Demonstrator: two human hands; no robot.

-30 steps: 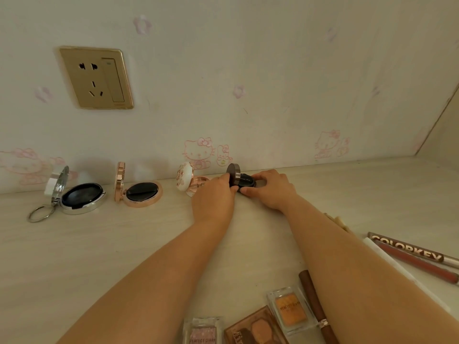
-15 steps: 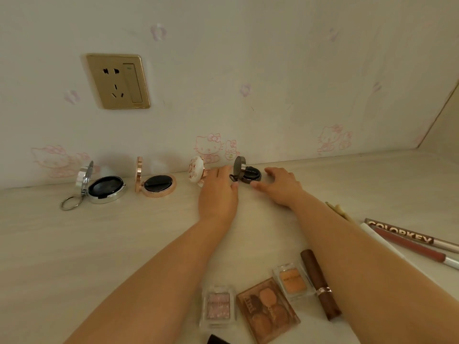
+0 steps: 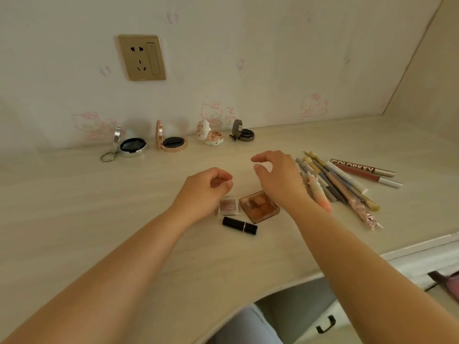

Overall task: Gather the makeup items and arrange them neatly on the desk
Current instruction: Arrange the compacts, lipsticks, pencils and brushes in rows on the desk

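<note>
Hands withdrawn, dark compact [image 3: 244, 134] beyond fingers [image 3: 258, 158]

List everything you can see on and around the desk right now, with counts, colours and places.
open compacts: four; silver with key ring, rose gold, white floral, dark grey; in a row along the wall
eyeshadow palette: one, brown, centre of desk, partly under the right wrist
small glitter shadow case: one, clear with pink, left of the palette
lipstick tube: one, black, lying in front of the palette
pens and brushes: a loose pile, mixed colours, right of the hands
desk: one, pale wood
wall socket: one, gold, on the wall
left hand: one, loosely curled, empty
right hand: one, open, empty
</note>
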